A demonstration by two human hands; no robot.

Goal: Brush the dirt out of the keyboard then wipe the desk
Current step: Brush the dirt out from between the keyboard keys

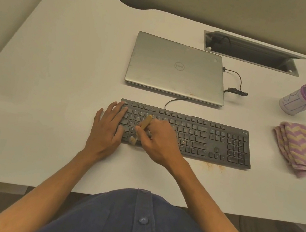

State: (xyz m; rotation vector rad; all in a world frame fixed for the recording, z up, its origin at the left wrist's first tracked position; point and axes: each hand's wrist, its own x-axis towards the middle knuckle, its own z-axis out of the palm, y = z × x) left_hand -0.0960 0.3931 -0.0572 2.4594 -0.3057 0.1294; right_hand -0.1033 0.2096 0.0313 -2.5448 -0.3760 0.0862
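The white desk fills the frame. The black keyboard lies at centre. The left hand rests flat, fingers straight, on its left end. The right hand grips the wooden brush, bristles on the lower-left keys. The folded cloth lies at right.
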